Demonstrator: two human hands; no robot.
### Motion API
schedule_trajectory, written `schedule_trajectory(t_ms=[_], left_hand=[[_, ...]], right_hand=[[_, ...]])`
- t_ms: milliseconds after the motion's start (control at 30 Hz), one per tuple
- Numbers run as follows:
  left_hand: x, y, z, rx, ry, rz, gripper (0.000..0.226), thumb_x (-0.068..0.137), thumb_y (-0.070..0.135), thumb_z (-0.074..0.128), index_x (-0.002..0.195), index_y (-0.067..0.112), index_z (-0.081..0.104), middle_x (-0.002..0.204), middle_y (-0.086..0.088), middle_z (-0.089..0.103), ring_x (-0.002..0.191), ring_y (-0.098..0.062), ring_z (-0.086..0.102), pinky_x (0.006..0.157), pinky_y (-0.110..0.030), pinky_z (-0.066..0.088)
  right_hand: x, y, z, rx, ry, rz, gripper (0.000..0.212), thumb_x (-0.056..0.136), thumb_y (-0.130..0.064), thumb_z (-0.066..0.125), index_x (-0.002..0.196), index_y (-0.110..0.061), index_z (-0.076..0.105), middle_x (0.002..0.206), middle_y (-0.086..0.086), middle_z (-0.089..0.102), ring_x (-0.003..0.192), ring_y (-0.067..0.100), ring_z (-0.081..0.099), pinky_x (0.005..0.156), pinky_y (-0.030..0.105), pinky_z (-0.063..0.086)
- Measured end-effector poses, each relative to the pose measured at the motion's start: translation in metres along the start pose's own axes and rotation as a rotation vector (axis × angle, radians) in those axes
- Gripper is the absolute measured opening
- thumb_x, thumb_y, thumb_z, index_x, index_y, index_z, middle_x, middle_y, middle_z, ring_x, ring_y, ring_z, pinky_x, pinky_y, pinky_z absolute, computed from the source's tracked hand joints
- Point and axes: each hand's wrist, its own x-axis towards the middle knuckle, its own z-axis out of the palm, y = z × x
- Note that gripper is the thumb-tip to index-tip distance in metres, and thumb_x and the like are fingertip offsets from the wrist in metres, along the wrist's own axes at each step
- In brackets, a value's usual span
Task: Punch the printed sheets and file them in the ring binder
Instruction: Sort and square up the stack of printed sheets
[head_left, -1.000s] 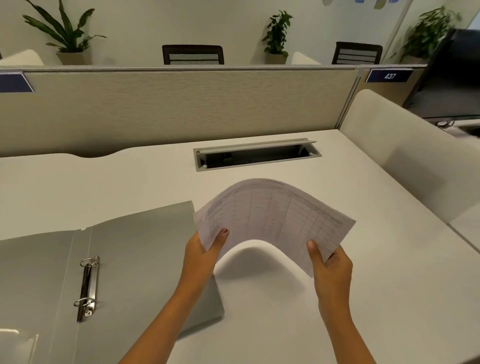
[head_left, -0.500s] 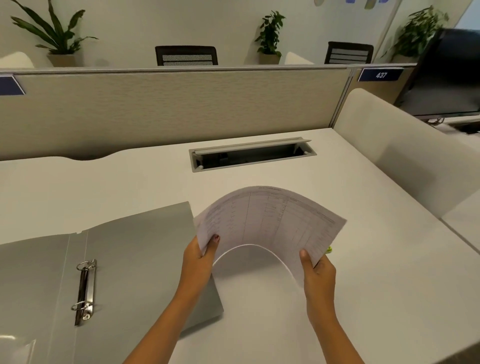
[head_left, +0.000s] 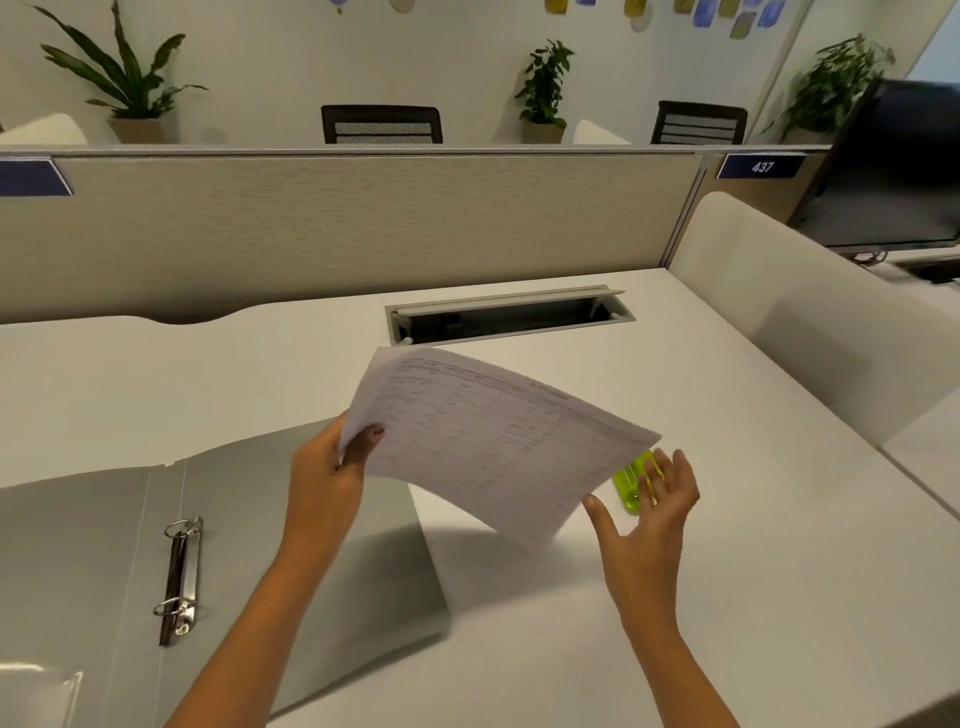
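– Head view: where are the white printed sheets, that thin stack with faint tables on it?
– In the air over the middle of the white desk, slanting down to the right. The left hand pinches their left edge, thumb on top, fingers curled beneath. Their right-hand corners hang free.
– And the right hand?
– Fingers straight and spread, holding nothing, over a small lime-green translucent plastic object lying on the desk just right of the sheets. Going by the task, I take that for the hole punch. Whether the fingertips touch it, I cannot tell.
– How will the paper handle?
– Light and limp, I judge. Held by one edge it sags, and loose sheets can fan or slip apart. It is best taken thumb over, fingers under, near the edge to be punched, and squared up first. It creases easily.
– The binder?
– The grey plastic ring binder lies open and flat toward the desk's near-left corner. Its metal two-ring mechanism looks closed and bears no paper. The left forearm crosses above its right cover.
– Surroundings?
– A smooth matte desktop, so paper should slide on it. A grey cable hatch stands open near the far edge, before a beige fabric partition. A dark monitor sits beyond the white side screen at the right edge, with potted plants and mesh chair backs behind.
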Motion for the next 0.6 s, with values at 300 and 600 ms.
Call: schedule_trajectory(t_ms=[300, 600], left_hand=[[0.018, 0.037, -0.031, 0.412, -0.112, 0.541, 0.029, 0.085, 0.006, 0.056, 0.11, 0.015, 0.066, 0.102, -0.008, 0.073, 0.087, -0.03, 0.071, 0.083, -0.029, 0.051], [0.02, 0.063, -0.034, 0.475, -0.134, 0.744, 0.025, 0.087, 0.018, 0.065, 0.112, 0.019, 0.068, 0.116, 0.005, 0.069, 0.108, -0.012, 0.063, 0.108, -0.049, 0.037]], right_hand=[[0.002, -0.052, 0.025, -0.214, -0.156, -0.466, 0.077, 0.079, -0.019, 0.073, 0.143, -0.018, 0.03, 0.149, -0.007, 0.035, 0.137, 0.005, 0.032, 0.11, 0.017, 0.032], [-0.008, -0.058, 0.03, -0.111, -0.095, -0.415, 0.012, 0.089, -0.022, 0.061, 0.097, -0.031, 0.064, 0.077, -0.036, 0.059, 0.074, -0.007, 0.057, 0.056, 0.009, 0.042]])
